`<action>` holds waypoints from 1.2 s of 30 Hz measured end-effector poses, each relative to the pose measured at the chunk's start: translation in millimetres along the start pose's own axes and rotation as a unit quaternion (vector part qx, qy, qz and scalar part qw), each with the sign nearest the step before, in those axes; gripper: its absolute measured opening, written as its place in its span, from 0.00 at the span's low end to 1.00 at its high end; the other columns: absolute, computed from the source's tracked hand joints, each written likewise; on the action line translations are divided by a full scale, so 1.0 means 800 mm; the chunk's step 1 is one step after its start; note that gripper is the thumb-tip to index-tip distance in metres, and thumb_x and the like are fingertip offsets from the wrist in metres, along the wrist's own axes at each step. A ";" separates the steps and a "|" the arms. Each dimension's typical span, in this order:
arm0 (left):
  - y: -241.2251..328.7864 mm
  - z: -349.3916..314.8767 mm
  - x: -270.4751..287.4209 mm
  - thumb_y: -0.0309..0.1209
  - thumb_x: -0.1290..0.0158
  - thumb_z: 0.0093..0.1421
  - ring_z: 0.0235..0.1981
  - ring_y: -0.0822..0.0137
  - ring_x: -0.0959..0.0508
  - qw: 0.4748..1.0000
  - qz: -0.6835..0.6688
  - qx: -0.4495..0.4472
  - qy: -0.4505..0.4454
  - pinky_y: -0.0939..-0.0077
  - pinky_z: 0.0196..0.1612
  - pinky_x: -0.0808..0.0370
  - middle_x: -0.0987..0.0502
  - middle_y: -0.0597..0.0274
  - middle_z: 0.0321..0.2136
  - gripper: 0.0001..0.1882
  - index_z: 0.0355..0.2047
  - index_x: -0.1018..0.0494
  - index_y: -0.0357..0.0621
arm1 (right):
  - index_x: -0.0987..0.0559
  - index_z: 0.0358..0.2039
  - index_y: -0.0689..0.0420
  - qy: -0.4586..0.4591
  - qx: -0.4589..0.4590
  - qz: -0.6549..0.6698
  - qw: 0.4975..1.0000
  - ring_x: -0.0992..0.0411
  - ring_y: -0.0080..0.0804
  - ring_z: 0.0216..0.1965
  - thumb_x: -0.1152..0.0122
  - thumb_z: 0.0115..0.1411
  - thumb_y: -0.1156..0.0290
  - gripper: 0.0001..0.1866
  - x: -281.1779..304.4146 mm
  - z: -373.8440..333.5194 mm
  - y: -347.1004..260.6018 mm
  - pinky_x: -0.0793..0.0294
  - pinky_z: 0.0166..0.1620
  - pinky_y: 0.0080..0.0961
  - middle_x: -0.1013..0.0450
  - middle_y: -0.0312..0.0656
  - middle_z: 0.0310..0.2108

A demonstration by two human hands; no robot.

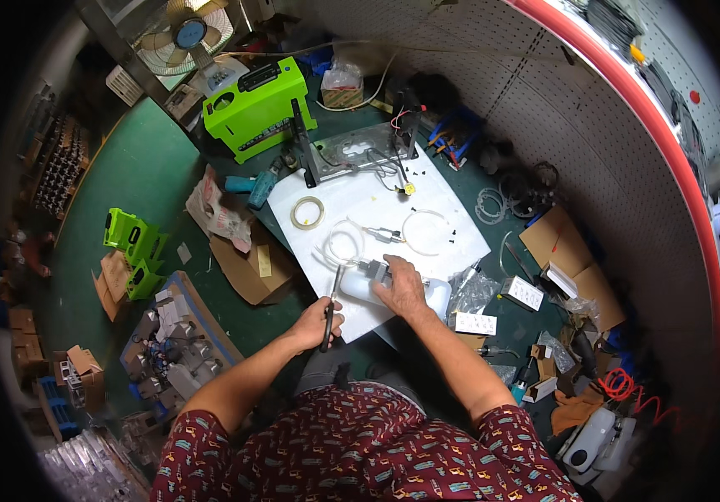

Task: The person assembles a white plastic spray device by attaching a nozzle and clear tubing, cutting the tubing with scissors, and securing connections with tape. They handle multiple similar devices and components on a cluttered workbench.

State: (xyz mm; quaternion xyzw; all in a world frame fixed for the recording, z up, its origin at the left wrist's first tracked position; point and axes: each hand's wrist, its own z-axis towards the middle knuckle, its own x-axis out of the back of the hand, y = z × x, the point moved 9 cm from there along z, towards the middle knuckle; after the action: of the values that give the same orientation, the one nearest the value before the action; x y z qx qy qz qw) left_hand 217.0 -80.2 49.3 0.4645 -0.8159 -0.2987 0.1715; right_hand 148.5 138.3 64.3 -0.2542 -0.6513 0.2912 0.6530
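Note:
My left hand [323,323] is closed round the black handle of a slim tool [337,283], whose metal shaft points away from me beside a white translucent plastic tank [358,287]. Exactly what kind of tool it is does not show. Thumb and fingers of my right hand [403,285] grip a small grey block [374,268] at the tank's top side; the hand covers the tank's middle. A coil of clear tubing [343,243] lies just beyond the block. Farther off, a small metal part [384,235] sits by another clear tube loop [427,232].
All this rests on a white sheet [460,230]. A tape roll [307,212] and a metal bracket frame with wires [360,151] are on it. Around stand a bright green housing [259,109], a teal power drill [261,187], a cardboard box [251,272] and small white boxes [522,294].

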 end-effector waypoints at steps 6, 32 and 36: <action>0.012 0.025 -0.008 0.38 0.43 0.68 0.20 0.70 0.25 0.995 -0.057 0.028 -0.081 0.74 0.24 0.24 0.21 0.53 0.30 0.26 0.60 0.33 0.36 | 0.22 0.58 0.62 -0.032 -0.029 -0.071 0.997 0.28 0.50 0.54 0.29 0.58 0.53 0.33 -0.021 0.005 -0.003 0.35 0.60 0.47 0.22 0.51 0.51; 0.202 0.095 0.142 0.28 0.37 0.58 0.51 0.47 0.21 0.761 0.416 -0.453 0.205 0.57 0.54 0.23 0.20 0.49 0.48 0.22 0.54 0.23 0.41 | 0.22 0.55 0.60 -0.019 -0.064 -0.124 0.990 0.28 0.49 0.52 0.32 0.60 0.49 0.32 -0.011 0.005 -0.015 0.33 0.59 0.43 0.22 0.50 0.46; 0.173 0.102 0.015 0.30 0.39 0.61 0.51 0.46 0.21 0.735 0.484 -0.473 -0.044 0.54 0.55 0.24 0.20 0.48 0.47 0.20 0.54 0.24 0.41 | 0.24 0.57 0.60 -0.024 -0.074 -0.144 0.987 0.28 0.48 0.54 0.33 0.60 0.50 0.32 -0.019 0.004 -0.015 0.34 0.62 0.45 0.23 0.50 0.48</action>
State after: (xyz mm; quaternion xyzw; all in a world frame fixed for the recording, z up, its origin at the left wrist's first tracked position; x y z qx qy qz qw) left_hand 74.6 -9.7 77.0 -0.1478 -0.6908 -0.5427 0.4544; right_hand 146.0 119.1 61.9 -0.1983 -0.7161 0.1509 0.6520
